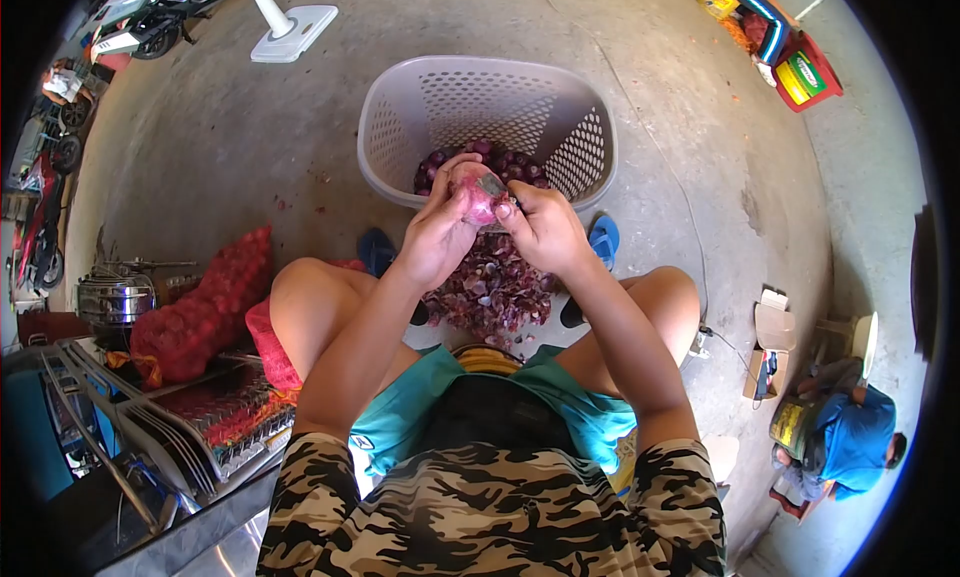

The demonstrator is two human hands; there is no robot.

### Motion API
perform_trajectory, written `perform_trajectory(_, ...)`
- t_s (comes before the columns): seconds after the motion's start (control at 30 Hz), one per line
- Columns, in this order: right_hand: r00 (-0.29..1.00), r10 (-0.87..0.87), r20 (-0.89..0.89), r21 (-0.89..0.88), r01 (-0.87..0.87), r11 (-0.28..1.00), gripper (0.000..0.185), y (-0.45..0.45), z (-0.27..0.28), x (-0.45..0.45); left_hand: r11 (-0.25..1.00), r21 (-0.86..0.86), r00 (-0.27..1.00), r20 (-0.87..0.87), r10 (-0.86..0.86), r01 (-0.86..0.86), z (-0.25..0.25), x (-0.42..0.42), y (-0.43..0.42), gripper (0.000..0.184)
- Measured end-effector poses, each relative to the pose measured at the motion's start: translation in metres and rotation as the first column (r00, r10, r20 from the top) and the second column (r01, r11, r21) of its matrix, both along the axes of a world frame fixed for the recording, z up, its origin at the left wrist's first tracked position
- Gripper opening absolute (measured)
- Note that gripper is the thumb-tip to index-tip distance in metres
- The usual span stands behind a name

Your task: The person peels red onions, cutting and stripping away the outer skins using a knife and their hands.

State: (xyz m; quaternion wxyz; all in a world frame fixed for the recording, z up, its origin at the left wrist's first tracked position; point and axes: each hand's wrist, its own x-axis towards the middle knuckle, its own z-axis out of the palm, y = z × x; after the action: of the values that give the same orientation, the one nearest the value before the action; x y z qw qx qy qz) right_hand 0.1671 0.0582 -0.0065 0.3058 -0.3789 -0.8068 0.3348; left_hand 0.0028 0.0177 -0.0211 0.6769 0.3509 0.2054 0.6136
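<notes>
A reddish-purple onion [474, 189] is held up over the near rim of a grey plastic basket [400, 87]. My left hand [441, 227] wraps its fingers round the onion from the left. On the right, my right hand [545, 225] is closed at the onion's side, thumb against its skin; a small dark thing shows by its fingers, too small to name. Purple onions [515, 167] lie at the bottom of the basket. Below my hands, a heap of onion skins [487, 292] covers the floor between my legs.
Red mesh sacks of onions [205, 302] lie at the left beside a metal rack. Blue slippers [604, 239] flank the skins. A white cone base [293, 32] stands at the upper left. A person in blue [855, 427] sits at the right; a red tub [805, 74] is at the upper right.
</notes>
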Motion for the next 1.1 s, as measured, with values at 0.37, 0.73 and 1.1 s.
perform_trajectory(0.37, 0.989, 0.003, -0.15, -0.066, -0.013, 0.998, 0.032, -0.006, -0.002, -0.008, 0.995, 0.042, 0.992, -0.082, 0.098, -0.095, 0.003, 0.005, -0.002, 0.05)
perform_trajectory(0.73, 0.983, -0.007, -0.182, -0.245, -0.038, 0.969, 0.038, -0.006, 0.006, -0.009, 0.962, 0.138, 0.942, -0.211, 0.261, -0.236, 0.0, 0.01, -0.001, 0.051)
perform_trajectory(1.1, 0.947, -0.099, -0.305, -0.406, -0.035, 0.913, 0.037, -0.017, -0.003, -0.019, 0.88, 0.306, 0.778, -0.42, 0.467, -0.363, -0.008, 0.016, -0.005, 0.053)
